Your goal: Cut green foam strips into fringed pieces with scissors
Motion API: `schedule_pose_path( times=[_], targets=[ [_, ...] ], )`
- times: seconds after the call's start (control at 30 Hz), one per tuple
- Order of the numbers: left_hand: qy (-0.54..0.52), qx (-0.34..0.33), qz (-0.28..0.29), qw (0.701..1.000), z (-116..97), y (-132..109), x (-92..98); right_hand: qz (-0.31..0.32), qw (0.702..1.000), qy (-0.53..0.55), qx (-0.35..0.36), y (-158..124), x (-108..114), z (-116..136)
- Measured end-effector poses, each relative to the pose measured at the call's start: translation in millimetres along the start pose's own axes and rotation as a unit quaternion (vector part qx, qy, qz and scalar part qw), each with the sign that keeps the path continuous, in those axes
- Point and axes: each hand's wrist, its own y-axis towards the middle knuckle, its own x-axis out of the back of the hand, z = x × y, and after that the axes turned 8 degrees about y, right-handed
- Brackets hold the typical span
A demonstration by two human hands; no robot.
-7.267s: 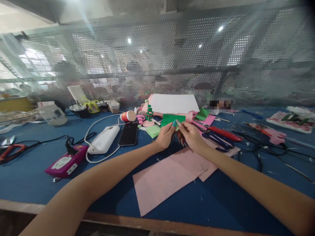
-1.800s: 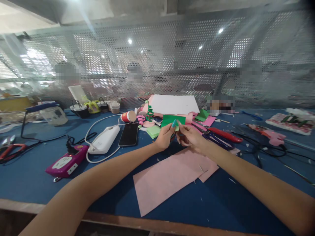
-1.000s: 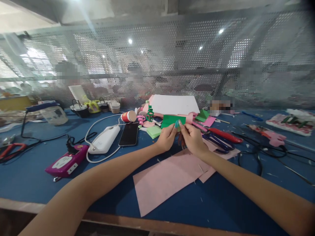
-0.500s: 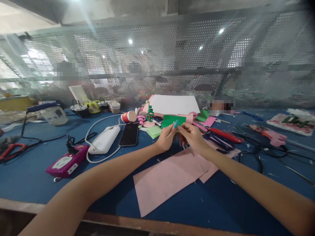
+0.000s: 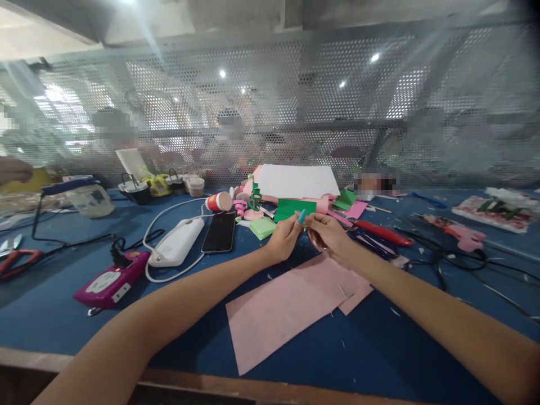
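Above the pink felt-like sheet (image 5: 278, 315), my left hand (image 5: 284, 239) and my right hand (image 5: 331, 233) meet with fingertips pinched close together. A small bright blue tip (image 5: 302, 216) shows at my left thumb; whether it is a painted nail or a held object I cannot tell. What lies between the fingers is too small to make out. Just behind the hands is a dark green sheet (image 5: 291, 209). Light green paper squares (image 5: 262, 227) lie left of my left hand, and red-handled pliers or cutters (image 5: 383, 233) lie right of my right hand.
On the left are a purple power strip (image 5: 112, 279), a white power bank (image 5: 177, 242) with cable, and a phone (image 5: 218, 232). White paper (image 5: 295, 181) lies behind. A pink glue gun (image 5: 468, 236) and black cords occupy the right. A perforated metal screen (image 5: 270, 101) stands behind the table.
My view has shifted slightly. My hands stay together, with small finger movements; the right hand's lower fingers have curled differently. Another person's hand has appeared at the far left edge.
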Motion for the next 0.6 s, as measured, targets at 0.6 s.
schedule_pose_path(
  times=[0.6],
  targets=[
    [-0.117,0.071,0.018,0.99,4,2,-3.5,-0.013,0.996,-0.066,0.057,-7,-11,1]
  ],
)
